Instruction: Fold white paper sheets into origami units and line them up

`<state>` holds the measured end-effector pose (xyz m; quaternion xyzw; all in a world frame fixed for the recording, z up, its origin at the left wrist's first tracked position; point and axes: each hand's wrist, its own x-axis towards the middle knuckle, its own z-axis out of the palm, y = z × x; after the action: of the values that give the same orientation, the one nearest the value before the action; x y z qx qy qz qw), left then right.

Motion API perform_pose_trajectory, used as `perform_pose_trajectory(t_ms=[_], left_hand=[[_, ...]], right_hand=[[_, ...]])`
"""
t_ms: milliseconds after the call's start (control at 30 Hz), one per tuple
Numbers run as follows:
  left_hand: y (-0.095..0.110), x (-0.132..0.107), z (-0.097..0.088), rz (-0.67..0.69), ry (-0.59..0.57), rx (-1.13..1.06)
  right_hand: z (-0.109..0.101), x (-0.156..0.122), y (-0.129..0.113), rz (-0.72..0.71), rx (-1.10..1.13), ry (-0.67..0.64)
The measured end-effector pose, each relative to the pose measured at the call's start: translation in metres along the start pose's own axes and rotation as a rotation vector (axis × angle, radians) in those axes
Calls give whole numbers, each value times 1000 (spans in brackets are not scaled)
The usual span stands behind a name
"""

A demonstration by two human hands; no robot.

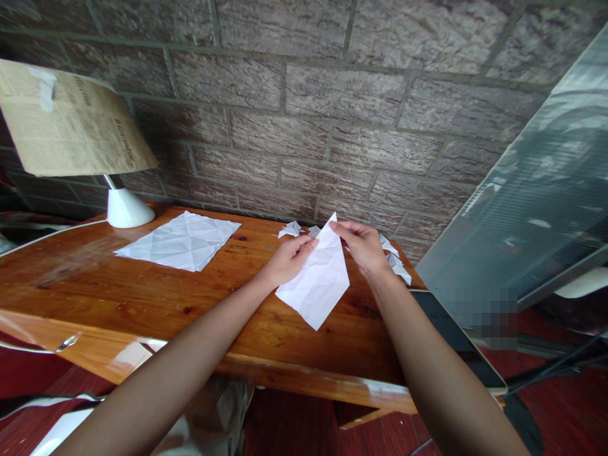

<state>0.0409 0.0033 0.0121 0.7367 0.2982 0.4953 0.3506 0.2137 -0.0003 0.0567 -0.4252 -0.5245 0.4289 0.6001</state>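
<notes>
A white sheet of paper (pixel 319 285), creased and folded to a kite-like shape, is lifted off the wooden table (pixel 142 297) with its lower point hanging toward me. My left hand (pixel 287 258) pinches its left edge near the top. My right hand (pixel 363 246) pinches the top corner, fingers curled over the paper. Both hands are closed on the sheet.
A larger creased white sheet (pixel 183 240) lies flat at the table's back left, beside a white lamp base (pixel 124 208) under a newspaper-covered shade (pixel 66 123). Small folded paper pieces (pixel 291 229) lie near the brick wall, more (pixel 396 265) behind my right wrist. A dark tablet (pixel 451 335) sits at the right edge.
</notes>
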Motion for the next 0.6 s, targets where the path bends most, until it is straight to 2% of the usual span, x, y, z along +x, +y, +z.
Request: perform_pose_trajectory(t_ms=[167,233,400,500,600], left_hand=[[-4,-1,1,-72,-79,-150],[-5,0,-1,-80,-71,-178],[-3,3,-6,-105,91,-214],[-1,4,-9,-104,176,-197],[-1,5,-10,-97,191,-172]], right_hand=[[-3,2,-2,-14,38,78],[-4,2,-2,-9,46,52],[-4,-1,1,105,-5,-191],[-5,-2,4,113,-35,-231],[-5,-2,3,129,-57,-247]])
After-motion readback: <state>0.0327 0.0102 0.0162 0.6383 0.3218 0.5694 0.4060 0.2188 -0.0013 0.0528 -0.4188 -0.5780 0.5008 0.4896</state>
